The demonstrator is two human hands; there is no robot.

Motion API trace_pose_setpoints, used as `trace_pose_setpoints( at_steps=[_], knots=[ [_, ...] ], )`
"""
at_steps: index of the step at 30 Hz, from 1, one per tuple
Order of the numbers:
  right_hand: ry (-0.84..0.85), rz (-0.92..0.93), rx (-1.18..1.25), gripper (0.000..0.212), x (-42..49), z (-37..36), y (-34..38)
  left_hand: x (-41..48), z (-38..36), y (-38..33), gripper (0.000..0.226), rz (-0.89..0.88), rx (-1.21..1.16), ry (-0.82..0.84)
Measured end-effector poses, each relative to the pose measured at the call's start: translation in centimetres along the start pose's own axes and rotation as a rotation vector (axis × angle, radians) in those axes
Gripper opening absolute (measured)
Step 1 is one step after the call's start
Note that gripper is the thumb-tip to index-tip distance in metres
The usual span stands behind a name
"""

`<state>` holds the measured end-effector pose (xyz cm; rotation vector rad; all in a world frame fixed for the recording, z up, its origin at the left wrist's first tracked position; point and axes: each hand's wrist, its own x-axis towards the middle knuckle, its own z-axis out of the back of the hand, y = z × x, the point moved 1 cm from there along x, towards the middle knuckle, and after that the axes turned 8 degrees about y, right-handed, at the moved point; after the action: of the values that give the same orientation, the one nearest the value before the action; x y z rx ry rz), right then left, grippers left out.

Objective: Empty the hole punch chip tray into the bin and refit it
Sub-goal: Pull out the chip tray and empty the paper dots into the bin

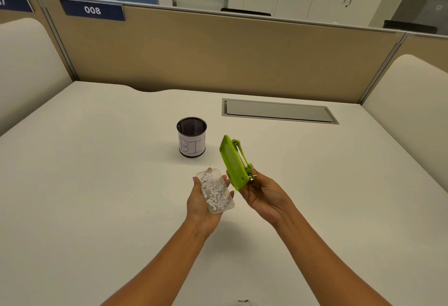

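A clear plastic chip tray (215,191), full of white paper dots, lies open side up in my left hand (202,202), whose fingers curl round its edges. My right hand (263,194) grips the lower end of the green hole punch (234,161), which stands tilted on end with its flat underside facing left. Tray and punch are apart, a small gap between them. The bin (192,140), a black mesh cup with a white paper label marked BIN, stands upright on the desk just beyond both hands.
The white desk (97,184) is walled by a tan partition (218,58) at the back and cream side screens. A grey cable hatch (278,111) is set into the desk at the back right.
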<state>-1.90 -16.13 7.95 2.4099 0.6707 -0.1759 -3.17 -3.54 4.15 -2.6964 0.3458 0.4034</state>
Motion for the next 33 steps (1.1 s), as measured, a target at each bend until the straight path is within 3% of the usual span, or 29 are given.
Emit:
trace_pose_setpoints(
  at_steps=[1, 4, 5, 9, 19, 24, 26, 28, 33],
  knots=[
    [0.048, 0.013, 0.043, 0.009, -0.3, -0.3, 0.1, 0.0, 0.0, 0.0, 0.045, 0.003, 0.009, -0.004],
    [0.200, 0.047, 0.210, 0.047, -0.3, 0.1, 0.1, -0.1, -0.1, 0.0, 0.046, 0.014, 0.025, -0.008],
    [0.219, 0.055, 0.248, 0.050, -0.4, 0.1, 0.1, -0.1, -0.1, 0.0, 0.047, 0.016, 0.025, -0.008],
    [0.218, 0.033, 0.363, 0.036, -0.7, 0.0, 0.1, -0.2, -0.2, 0.0, 0.047, 0.020, 0.032, -0.002],
    [0.262, 0.026, 0.365, 0.033, -0.7, 0.7, -0.1, -0.3, 0.0, 0.1, 0.046, 0.010, 0.033, 0.004],
    [0.189, 0.153, 0.257, 0.040, -0.6, 0.8, 0.3, -0.3, -0.1, 0.1, 0.046, 0.008, 0.034, 0.002],
    [0.165, 0.217, 0.163, 0.031, -0.5, 0.7, 0.6, -0.3, -0.1, 0.1, 0.046, 0.008, 0.032, -0.002],
    [0.018, 0.263, 0.011, 0.018, -0.1, 1.1, 0.9, -0.3, 0.0, 0.1, 0.046, 0.010, 0.031, -0.012],
    [-0.308, 0.315, -0.491, 0.024, 1.0, 4.2, 0.9, -0.5, 0.1, 0.0, 0.045, 0.006, 0.035, -0.035]
  ],
)
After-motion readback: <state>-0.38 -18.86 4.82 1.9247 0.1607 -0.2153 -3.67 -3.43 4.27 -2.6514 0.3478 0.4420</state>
